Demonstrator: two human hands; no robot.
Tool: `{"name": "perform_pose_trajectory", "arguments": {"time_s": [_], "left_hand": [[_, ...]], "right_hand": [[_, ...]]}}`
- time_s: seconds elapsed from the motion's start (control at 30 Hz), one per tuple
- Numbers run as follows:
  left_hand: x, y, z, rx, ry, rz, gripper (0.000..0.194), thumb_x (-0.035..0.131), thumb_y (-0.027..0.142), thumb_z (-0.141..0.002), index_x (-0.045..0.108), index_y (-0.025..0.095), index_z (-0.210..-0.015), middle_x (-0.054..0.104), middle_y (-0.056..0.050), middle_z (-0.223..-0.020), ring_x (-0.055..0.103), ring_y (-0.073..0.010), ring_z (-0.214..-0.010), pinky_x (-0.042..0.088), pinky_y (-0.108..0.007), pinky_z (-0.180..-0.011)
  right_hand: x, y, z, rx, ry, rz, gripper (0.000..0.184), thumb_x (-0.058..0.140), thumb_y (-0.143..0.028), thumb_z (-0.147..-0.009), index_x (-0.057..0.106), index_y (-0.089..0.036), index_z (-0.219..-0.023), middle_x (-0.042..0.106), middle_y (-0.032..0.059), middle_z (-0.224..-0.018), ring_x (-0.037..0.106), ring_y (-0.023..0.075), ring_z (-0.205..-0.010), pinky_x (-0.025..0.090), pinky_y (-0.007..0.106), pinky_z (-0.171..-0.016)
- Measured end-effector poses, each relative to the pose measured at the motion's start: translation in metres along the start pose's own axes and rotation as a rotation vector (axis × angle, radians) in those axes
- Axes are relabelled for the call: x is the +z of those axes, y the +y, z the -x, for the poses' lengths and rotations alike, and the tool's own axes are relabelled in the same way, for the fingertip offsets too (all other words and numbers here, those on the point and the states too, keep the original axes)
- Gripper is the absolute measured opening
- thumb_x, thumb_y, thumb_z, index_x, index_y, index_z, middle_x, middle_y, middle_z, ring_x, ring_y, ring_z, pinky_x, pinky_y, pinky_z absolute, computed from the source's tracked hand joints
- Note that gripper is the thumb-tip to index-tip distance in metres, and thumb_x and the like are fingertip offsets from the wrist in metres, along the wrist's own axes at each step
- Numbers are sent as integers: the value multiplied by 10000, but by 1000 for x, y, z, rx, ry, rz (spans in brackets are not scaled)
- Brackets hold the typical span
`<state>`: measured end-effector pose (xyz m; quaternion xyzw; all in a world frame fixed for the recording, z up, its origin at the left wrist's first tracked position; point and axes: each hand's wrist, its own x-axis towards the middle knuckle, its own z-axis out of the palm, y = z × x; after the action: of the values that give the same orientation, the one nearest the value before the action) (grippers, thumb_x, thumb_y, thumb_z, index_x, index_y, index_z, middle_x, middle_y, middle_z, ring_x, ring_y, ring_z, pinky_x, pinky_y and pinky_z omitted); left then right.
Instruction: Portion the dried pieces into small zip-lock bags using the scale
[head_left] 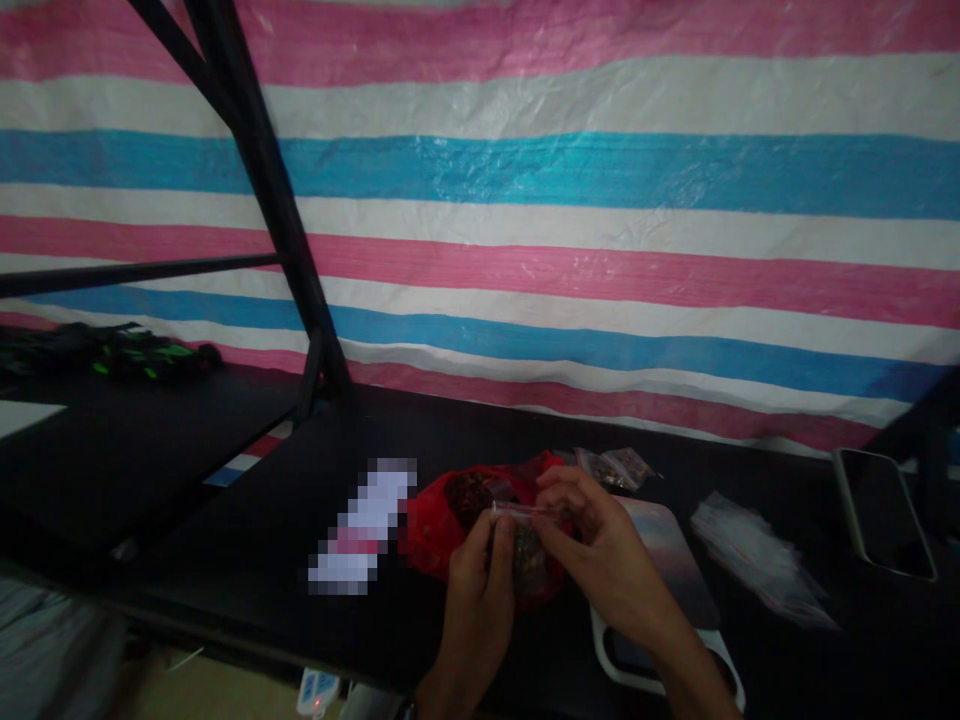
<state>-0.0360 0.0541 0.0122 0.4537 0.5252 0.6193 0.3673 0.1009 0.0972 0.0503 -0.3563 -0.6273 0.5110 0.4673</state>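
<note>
Both hands meet over the near edge of a black table (pixel 247 540). My left hand (pixel 480 590) grips a small clear bag (pixel 525 545) filled with dark brown bits from below. My right hand (pixel 592 545) pinches the top edge of that same bag with thumb and fingers. Just behind the hands lies a red plastic bag (pixel 442 520), open, with more dark brown material inside.
A filled small clear bag (pixel 615 467) lies behind the hands. A white digital scale (pixel 675 590) sits under my right wrist, a pile of empty clear bags (pixel 757 560) to its right, a phone (pixel 885 525) beyond. A striped tarp (pixel 600 200) hangs behind.
</note>
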Motion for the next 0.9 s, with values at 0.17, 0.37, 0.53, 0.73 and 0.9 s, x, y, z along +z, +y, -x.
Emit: {"name": "perform_pose_trajectory", "arguments": {"time_s": [0.17, 0.37, 0.53, 0.73, 0.9], "left_hand": [[2, 1, -1, 17, -16, 33, 478, 555, 656, -971, 689, 218, -837, 749, -39, -782, 695, -189, -702, 572, -270, -647], [3, -2, -2, 16, -40, 32, 424, 555, 601, -992, 715, 217, -908, 790, -62, -882, 728, -193, -753, 616, -292, -729], [3, -5, -4, 127, 89, 76, 295, 630, 493, -989, 752, 225, -982, 801, -69, -989, 769, -199, -922, 628, -286, -828], [-3, -5, -13, 207, 98, 144, 151, 711, 359, -947, 772, 237, -884, 794, -46, -996, 765, -177, -945, 618, -252, -866], [-10, -4, -16, 263, 68, 38, 136, 708, 304, -944, 775, 245, -842, 794, -31, -967, 755, -171, -939, 609, -251, -889]], "right_hand": [[6, 1, -2, -41, 47, -15, 210, 754, -263, -883, 634, -267, -1055, 677, -30, -934, 658, 157, -902, 506, 264, -832], [12, 1, -2, -7, 43, -9, 272, 746, -275, -873, 633, -266, -1120, 673, -22, -921, 661, 162, -856, 522, 262, -768], [16, -1, -2, -65, 58, -2, 226, 725, -235, -870, 629, -266, -1071, 675, -26, -886, 660, 163, -843, 528, 269, -786], [17, 3, -4, -69, 48, 11, 239, 716, -243, -899, 641, -268, -1125, 709, -16, -945, 693, 169, -924, 541, 283, -881], [22, 1, -1, -73, 73, 30, 237, 730, -225, -881, 660, -256, -1105, 716, -16, -925, 693, 164, -888, 548, 280, -858]]}}
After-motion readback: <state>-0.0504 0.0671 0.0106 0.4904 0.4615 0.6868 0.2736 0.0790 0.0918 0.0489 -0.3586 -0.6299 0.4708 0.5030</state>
